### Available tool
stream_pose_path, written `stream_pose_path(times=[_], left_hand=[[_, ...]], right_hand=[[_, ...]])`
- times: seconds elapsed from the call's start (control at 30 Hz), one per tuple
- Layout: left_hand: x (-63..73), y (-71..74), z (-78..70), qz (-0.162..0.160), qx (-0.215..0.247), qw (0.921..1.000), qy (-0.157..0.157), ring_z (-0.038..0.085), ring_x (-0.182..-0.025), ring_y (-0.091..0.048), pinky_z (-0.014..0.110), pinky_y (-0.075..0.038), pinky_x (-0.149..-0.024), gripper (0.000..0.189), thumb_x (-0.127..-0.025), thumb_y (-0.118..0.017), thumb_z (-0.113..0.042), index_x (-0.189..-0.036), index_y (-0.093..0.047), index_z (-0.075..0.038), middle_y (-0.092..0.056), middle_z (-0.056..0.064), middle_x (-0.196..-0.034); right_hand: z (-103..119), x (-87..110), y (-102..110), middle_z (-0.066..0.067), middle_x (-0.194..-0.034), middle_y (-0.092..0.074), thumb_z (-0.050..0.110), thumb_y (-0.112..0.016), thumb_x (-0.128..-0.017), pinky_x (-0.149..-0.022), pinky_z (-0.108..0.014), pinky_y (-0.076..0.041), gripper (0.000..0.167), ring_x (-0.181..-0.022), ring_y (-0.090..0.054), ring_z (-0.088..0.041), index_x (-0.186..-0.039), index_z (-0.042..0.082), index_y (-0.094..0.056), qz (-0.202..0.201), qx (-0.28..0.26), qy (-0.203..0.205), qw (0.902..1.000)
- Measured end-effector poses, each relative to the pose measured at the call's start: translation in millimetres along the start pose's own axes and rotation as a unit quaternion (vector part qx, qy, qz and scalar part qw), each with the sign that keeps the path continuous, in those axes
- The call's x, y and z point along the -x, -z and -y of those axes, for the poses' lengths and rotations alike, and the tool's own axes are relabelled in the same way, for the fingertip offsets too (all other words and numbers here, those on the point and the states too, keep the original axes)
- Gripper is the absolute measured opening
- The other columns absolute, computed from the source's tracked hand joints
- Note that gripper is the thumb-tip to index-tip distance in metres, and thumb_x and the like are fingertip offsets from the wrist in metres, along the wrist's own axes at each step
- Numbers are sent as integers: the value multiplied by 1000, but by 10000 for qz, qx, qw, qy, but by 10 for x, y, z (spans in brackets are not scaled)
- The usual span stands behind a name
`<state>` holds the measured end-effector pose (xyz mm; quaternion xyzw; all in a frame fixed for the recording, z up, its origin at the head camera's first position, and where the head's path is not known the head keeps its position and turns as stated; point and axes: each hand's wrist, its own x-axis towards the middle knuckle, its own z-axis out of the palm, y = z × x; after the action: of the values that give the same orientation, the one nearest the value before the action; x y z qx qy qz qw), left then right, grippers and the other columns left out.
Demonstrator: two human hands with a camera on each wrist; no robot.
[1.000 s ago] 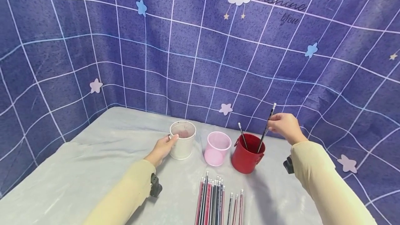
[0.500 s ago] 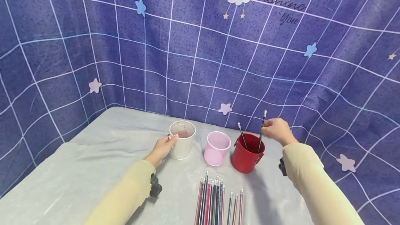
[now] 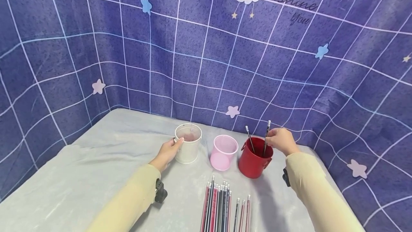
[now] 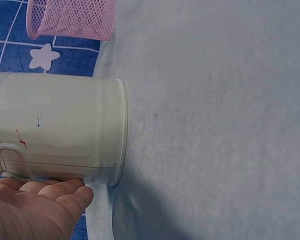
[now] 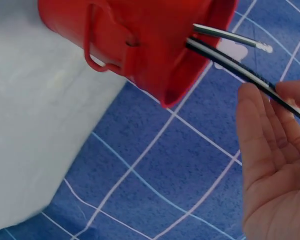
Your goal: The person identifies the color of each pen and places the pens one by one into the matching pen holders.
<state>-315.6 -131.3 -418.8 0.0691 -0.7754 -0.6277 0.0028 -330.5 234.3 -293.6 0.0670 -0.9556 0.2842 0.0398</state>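
Observation:
My right hand (image 3: 283,141) pinches a black pencil (image 3: 267,130) between thumb and fingers, eraser end up. The lower end of that pencil is inside the red bucket (image 3: 252,164), hidden by its wall. A second dark pencil (image 3: 249,137) leans against the left of the bucket's rim. On the left, my left hand (image 3: 166,154) holds the side of a white bucket (image 3: 187,152), thumb near its rim. In the left wrist view the fingers (image 4: 65,192) lie along the bucket's side, beside its small handle loop (image 4: 12,150).
A pink mesh cup (image 3: 222,160) stands between the two buckets. In front lie a row of red and black pencils (image 3: 216,207) and several loose pencils (image 3: 242,214) to its right. A purple grid-patterned curtain (image 3: 206,53) hangs behind the cloth-covered table (image 3: 106,160).
My right hand has moved left and down with the black pencil, which now stands more upright and lower in the red bucket. The left hand has stayed on the white bucket.

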Motion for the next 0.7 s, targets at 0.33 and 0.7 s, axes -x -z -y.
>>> stream_pose_path(times=[0.33, 0.7], left_hand=[[-10, -2, -8, 23, -12, 10000, 18, 40, -136, -31, 51, -26, -112, 56, -102, -43, -37, -141, -42, 2, -38, 24, -146], [-8, 2, 3, 38, 1, 10000, -55, 40, -136, -31, 50, -26, -112, 57, -101, -44, -38, -141, -41, 3, -38, 25, -146]], right_hand=[[-65, 7, -97, -5, -63, -66, 7, -62, -76, -57, -26, -48, 11, -57, -60, -12, -78, -2, -67, -259, 161, 83, 9995], [-133, 32, -99, -3, -61, -64, 7, -63, -76, -53, -25, -48, 9, -55, -59, -11, -71, 0, -65, -479, 281, 117, 9984]])
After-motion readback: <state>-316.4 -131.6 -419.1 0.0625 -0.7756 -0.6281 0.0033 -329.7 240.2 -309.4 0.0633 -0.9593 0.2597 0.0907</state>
